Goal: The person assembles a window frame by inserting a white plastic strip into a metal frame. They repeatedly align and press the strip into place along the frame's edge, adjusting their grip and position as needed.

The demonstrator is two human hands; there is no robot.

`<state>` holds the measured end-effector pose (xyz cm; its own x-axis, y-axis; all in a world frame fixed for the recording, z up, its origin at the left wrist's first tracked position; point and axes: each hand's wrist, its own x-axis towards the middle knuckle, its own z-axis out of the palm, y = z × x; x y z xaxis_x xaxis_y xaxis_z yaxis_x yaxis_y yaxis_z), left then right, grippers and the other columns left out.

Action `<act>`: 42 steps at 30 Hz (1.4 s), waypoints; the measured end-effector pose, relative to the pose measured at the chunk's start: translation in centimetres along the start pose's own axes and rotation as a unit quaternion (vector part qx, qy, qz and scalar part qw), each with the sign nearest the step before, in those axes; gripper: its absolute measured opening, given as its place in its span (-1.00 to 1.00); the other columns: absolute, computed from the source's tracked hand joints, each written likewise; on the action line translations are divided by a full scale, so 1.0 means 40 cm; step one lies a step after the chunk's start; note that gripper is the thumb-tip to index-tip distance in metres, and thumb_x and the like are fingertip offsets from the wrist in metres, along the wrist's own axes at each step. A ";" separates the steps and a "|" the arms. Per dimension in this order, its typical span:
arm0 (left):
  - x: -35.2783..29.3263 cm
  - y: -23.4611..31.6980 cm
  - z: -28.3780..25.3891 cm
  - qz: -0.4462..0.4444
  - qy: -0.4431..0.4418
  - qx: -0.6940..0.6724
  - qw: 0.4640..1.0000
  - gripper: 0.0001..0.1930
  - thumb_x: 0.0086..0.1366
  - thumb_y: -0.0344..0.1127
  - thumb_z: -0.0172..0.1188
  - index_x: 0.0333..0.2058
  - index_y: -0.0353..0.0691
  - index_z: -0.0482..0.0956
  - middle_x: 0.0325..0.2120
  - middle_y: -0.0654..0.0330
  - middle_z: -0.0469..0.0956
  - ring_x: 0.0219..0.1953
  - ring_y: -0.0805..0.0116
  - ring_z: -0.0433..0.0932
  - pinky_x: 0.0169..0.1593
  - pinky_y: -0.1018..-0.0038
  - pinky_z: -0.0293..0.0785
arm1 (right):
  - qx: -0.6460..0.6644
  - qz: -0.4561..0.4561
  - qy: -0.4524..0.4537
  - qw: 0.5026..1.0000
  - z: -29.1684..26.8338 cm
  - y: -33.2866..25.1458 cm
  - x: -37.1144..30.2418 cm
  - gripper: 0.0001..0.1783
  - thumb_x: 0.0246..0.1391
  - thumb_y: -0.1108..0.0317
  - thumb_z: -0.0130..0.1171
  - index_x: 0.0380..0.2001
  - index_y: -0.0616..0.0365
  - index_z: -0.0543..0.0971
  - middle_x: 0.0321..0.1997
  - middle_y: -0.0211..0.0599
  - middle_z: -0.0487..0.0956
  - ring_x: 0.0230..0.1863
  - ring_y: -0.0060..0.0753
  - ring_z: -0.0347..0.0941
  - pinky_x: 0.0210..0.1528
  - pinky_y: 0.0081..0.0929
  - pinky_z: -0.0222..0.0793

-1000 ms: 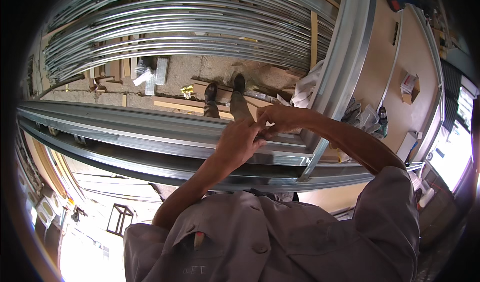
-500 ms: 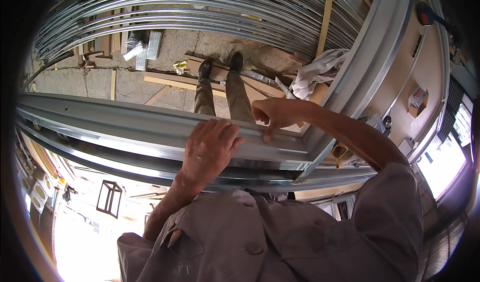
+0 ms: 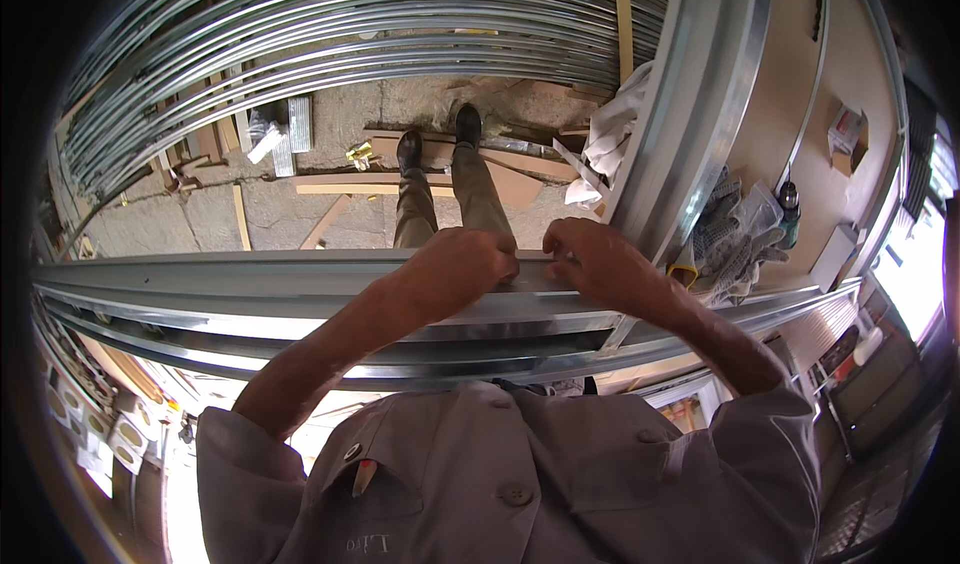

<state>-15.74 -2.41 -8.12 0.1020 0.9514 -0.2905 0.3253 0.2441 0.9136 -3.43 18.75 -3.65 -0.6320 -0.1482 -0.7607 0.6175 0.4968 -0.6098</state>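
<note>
A long grey metal frame [image 3: 240,276] runs across in front of me, with another bar of it [image 3: 665,134] rising away at the right. My left hand [image 3: 462,272] rests over the crossbar, fingers curled together; what they hold, if anything, is hidden. Just to its right, near the corner, my right hand [image 3: 605,269] is bent over the same bar. Its thumb and fingertips come close together, and I cannot make out anything between them. A small gap separates the two hands.
Long metal tubes [image 3: 350,24] lie stacked beyond the frame. Wood strips [image 3: 375,186], a crumpled white cloth [image 3: 612,129] and a yellow wrapper [image 3: 359,156] are on the floor by my feet. At right, a surface carries grey gloves [image 3: 735,254], a drill [image 3: 789,204] and an open carton [image 3: 848,139].
My left hand has slid right along the crossbar, its fingers now curled. My right hand has shifted right, its downward-pointing finger now drawn in. The view has turned slightly.
</note>
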 end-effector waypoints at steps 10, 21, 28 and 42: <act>0.079 -0.045 -0.061 0.181 -0.158 0.013 0.971 -0.89 0.10 -0.47 0.22 -0.35 -0.29 0.55 -0.28 0.10 0.54 -0.22 0.10 0.64 -0.22 0.26 0.63 | 0.013 -0.074 0.299 0.951 0.135 -0.007 -0.183 -0.76 0.00 0.59 0.33 -0.25 0.26 0.52 -0.18 -0.13 0.53 -0.11 0.02 0.51 -0.07 -0.15 0.49; 0.111 0.002 -0.085 0.169 -0.202 0.013 0.965 -0.87 0.10 -0.49 0.28 -0.38 -0.31 0.50 -0.37 0.09 0.48 -0.33 0.08 0.61 -0.28 0.25 0.61 | 0.034 -0.082 0.416 0.905 0.250 0.046 -0.242 -0.66 -0.09 0.69 0.32 -0.19 0.24 0.56 -0.08 -0.17 0.53 0.08 -0.02 0.53 0.04 -0.22 0.51; 0.095 0.017 -0.074 -0.010 -0.185 -0.093 0.978 -0.91 0.14 -0.54 0.25 -0.34 -0.33 0.62 -0.41 0.05 0.58 -0.37 0.03 0.62 -0.27 0.25 0.54 | 0.042 -0.114 0.426 0.896 0.256 0.066 -0.240 -0.64 -0.12 0.70 0.30 -0.18 0.28 0.58 -0.08 -0.15 0.55 0.07 -0.03 0.55 0.06 -0.26 0.52; 0.055 0.075 -0.054 -0.229 -0.106 -0.155 0.955 -0.88 0.24 -0.48 0.22 -0.28 -0.39 0.66 -0.39 0.07 0.65 -0.38 0.28 0.62 -0.23 0.42 0.53 | 0.029 -0.164 0.442 0.882 0.279 0.102 -0.229 -0.62 -0.18 0.62 0.25 -0.17 0.31 0.60 -0.07 -0.16 0.57 0.02 -0.04 0.57 -0.01 -0.28 0.54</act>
<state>-16.58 0.84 -5.38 0.2148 0.6799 -0.7012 0.0910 0.7009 0.7075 10.08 12.59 -1.65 -0.8834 0.4605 -0.0866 0.3399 0.5026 -0.7949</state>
